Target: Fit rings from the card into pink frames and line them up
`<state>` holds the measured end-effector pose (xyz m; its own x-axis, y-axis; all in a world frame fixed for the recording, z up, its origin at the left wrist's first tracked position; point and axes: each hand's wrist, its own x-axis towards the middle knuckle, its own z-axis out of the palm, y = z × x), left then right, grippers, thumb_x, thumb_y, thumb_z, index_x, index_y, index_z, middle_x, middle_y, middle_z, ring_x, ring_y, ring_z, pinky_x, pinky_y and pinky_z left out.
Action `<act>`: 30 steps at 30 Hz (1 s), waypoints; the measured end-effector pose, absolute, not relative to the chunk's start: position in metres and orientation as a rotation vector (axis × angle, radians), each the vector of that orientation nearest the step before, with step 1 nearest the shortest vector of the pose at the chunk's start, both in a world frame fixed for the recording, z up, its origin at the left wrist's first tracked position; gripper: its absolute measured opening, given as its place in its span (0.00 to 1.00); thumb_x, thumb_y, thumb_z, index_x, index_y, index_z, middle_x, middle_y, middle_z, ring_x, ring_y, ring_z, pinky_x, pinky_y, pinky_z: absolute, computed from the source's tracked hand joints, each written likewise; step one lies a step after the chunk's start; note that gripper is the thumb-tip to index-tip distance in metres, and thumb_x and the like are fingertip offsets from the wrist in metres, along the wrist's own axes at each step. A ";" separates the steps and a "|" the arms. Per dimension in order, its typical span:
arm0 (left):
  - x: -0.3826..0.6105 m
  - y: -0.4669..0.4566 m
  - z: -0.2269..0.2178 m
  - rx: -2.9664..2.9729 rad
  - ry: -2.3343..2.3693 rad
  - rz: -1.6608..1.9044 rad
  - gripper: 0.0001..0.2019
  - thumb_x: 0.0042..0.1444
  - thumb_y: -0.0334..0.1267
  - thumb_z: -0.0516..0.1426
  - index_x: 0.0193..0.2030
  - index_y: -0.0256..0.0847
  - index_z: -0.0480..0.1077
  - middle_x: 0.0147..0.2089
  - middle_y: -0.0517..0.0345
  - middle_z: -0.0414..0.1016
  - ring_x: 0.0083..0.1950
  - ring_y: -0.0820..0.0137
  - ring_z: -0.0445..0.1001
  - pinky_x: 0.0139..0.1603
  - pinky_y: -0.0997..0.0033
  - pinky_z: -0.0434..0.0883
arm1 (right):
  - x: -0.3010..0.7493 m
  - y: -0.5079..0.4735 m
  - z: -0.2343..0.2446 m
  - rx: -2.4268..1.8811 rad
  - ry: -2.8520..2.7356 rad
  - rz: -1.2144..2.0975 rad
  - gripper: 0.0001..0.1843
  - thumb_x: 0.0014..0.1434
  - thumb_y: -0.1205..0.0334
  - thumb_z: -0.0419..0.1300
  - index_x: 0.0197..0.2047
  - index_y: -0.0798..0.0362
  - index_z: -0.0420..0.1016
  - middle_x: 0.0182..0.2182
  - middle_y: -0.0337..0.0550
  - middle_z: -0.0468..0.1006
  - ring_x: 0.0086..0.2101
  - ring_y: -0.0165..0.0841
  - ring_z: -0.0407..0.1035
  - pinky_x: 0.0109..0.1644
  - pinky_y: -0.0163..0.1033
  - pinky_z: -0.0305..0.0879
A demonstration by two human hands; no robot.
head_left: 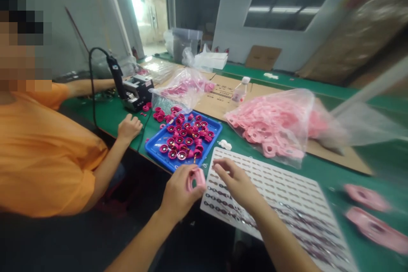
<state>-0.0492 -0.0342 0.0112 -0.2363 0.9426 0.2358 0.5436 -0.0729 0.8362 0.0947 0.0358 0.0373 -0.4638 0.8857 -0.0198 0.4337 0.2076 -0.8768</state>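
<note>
My left hand is closed round a pink plastic housing with an oval opening, held up at the near corner of a blue tray. A small golden strip shows just above that hand. My right hand hovers over the left part of a white board, its thumb and forefinger bent with their tips close together. Whatever lies between those tips is too small to make out. Rows of small dark and metallic pieces lie on the board. Magenta round cups fill the tray.
To the left sits a co-worker in an orange shirt, one hand at the table edge by a black machine. Bags of pink parts, a bottle and cardboard lie behind. Two pink shells are at right.
</note>
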 end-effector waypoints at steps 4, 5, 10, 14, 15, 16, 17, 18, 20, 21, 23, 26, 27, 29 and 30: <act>-0.075 -0.044 -0.001 1.116 1.706 1.447 0.15 0.54 0.43 0.37 0.43 0.53 0.60 0.39 0.65 0.68 0.36 0.69 0.67 0.38 0.67 0.67 | 0.056 0.072 0.022 -1.295 -2.315 0.577 0.15 0.57 0.54 0.41 0.40 0.50 0.63 0.34 0.44 0.68 0.36 0.33 0.62 0.38 0.37 0.57; -0.078 -0.046 -0.004 1.048 1.693 1.475 0.17 0.55 0.42 0.35 0.43 0.53 0.60 0.38 0.66 0.68 0.34 0.69 0.67 0.37 0.68 0.67 | 0.046 0.079 0.018 -1.311 -2.401 0.423 0.15 0.57 0.54 0.41 0.40 0.51 0.63 0.34 0.44 0.68 0.36 0.34 0.61 0.39 0.37 0.56; -0.086 -0.055 -0.012 1.008 1.618 1.519 0.18 0.56 0.41 0.33 0.44 0.52 0.59 0.36 0.65 0.67 0.34 0.71 0.66 0.38 0.70 0.66 | 0.019 0.089 0.006 -1.330 -2.619 0.146 0.13 0.54 0.53 0.46 0.35 0.51 0.65 0.27 0.44 0.68 0.35 0.37 0.61 0.36 0.38 0.53; -0.091 -0.056 -0.012 0.949 1.588 1.512 0.18 0.56 0.41 0.33 0.43 0.51 0.60 0.35 0.66 0.67 0.32 0.72 0.67 0.38 0.71 0.66 | 0.022 0.085 0.003 -1.314 -2.662 0.184 0.14 0.51 0.51 0.50 0.37 0.52 0.63 0.27 0.44 0.68 0.32 0.35 0.62 0.32 0.35 0.53; -0.091 -0.055 -0.013 0.909 1.587 1.515 0.19 0.56 0.42 0.32 0.42 0.51 0.61 0.35 0.66 0.68 0.32 0.73 0.67 0.38 0.71 0.67 | 0.025 0.084 0.003 -1.318 -2.655 0.223 0.15 0.50 0.52 0.51 0.37 0.52 0.63 0.28 0.43 0.68 0.31 0.34 0.62 0.31 0.34 0.53; -0.091 -0.054 -0.013 0.869 1.582 1.521 0.20 0.56 0.43 0.31 0.42 0.51 0.61 0.34 0.66 0.68 0.31 0.73 0.67 0.38 0.71 0.67 | 0.027 0.084 0.002 -1.317 -2.636 0.280 0.15 0.50 0.52 0.52 0.38 0.52 0.63 0.28 0.43 0.68 0.30 0.33 0.62 0.30 0.34 0.54; -0.090 -0.053 -0.013 0.829 1.569 1.530 0.21 0.56 0.43 0.30 0.42 0.51 0.61 0.33 0.66 0.68 0.31 0.73 0.68 0.38 0.71 0.67 | 0.029 0.084 0.002 -1.312 -2.605 0.349 0.14 0.50 0.53 0.51 0.38 0.52 0.63 0.29 0.42 0.69 0.30 0.32 0.63 0.30 0.33 0.54; -0.089 -0.051 -0.014 0.790 1.554 1.542 0.22 0.56 0.44 0.29 0.42 0.52 0.61 0.32 0.66 0.69 0.30 0.73 0.68 0.38 0.70 0.67 | 0.032 0.085 0.002 -1.304 -2.563 0.420 0.14 0.51 0.53 0.51 0.39 0.52 0.62 0.29 0.42 0.69 0.30 0.32 0.63 0.31 0.33 0.55; -0.086 -0.048 -0.014 0.721 1.521 1.568 0.22 0.55 0.46 0.30 0.41 0.52 0.63 0.30 0.66 0.69 0.29 0.73 0.68 0.38 0.67 0.67 | 0.038 0.085 0.003 -1.294 -2.474 0.524 0.14 0.52 0.55 0.49 0.41 0.51 0.62 0.30 0.42 0.70 0.31 0.32 0.64 0.33 0.34 0.56; -0.084 -0.046 -0.014 0.690 1.509 1.579 0.22 0.55 0.47 0.31 0.39 0.53 0.63 0.30 0.67 0.70 0.28 0.73 0.68 0.37 0.66 0.68 | 0.040 0.085 0.003 -1.292 -2.438 0.560 0.14 0.53 0.56 0.48 0.42 0.50 0.62 0.31 0.42 0.70 0.31 0.33 0.64 0.34 0.35 0.57; -0.080 -0.043 -0.013 0.640 1.503 1.584 0.22 0.54 0.49 0.32 0.37 0.54 0.64 0.29 0.67 0.70 0.26 0.73 0.68 0.35 0.65 0.69 | 0.045 0.083 0.006 -1.281 -2.367 0.622 0.13 0.54 0.57 0.48 0.42 0.50 0.63 0.31 0.42 0.70 0.33 0.33 0.64 0.36 0.37 0.58; -0.073 -0.038 -0.010 0.571 1.528 1.531 0.23 0.54 0.49 0.30 0.36 0.55 0.63 0.30 0.69 0.70 0.25 0.76 0.69 0.35 0.69 0.69 | 0.049 0.075 0.015 -1.213 -2.210 0.750 0.12 0.54 0.56 0.47 0.41 0.50 0.63 0.34 0.42 0.70 0.36 0.34 0.64 0.40 0.39 0.58; -0.071 -0.037 -0.009 0.548 1.529 1.508 0.23 0.54 0.49 0.29 0.36 0.55 0.63 0.30 0.70 0.70 0.25 0.77 0.69 0.34 0.69 0.69 | 0.051 0.070 0.020 -1.188 -2.142 0.805 0.13 0.54 0.56 0.48 0.41 0.50 0.62 0.35 0.42 0.69 0.37 0.33 0.64 0.42 0.39 0.58; -0.065 -0.035 -0.006 0.524 1.492 1.476 0.24 0.54 0.49 0.28 0.37 0.55 0.63 0.31 0.70 0.71 0.26 0.78 0.70 0.33 0.70 0.69 | 0.056 0.056 0.032 -1.128 -2.018 0.933 0.12 0.53 0.56 0.49 0.41 0.50 0.61 0.36 0.41 0.69 0.39 0.33 0.63 0.44 0.40 0.59; -0.062 -0.035 -0.005 0.534 1.451 1.471 0.25 0.54 0.49 0.28 0.37 0.54 0.63 0.31 0.70 0.71 0.27 0.77 0.70 0.32 0.69 0.69 | 0.060 0.048 0.040 -1.090 -1.969 0.994 0.12 0.53 0.56 0.49 0.41 0.49 0.61 0.37 0.42 0.68 0.39 0.33 0.63 0.45 0.40 0.59</act>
<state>-0.0617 -0.0347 -0.0048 -0.4382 0.8437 -0.3099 -0.3216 0.1748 0.9306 0.0597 0.0479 0.0395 -0.4279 0.8845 0.1860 0.3756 0.3612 -0.8535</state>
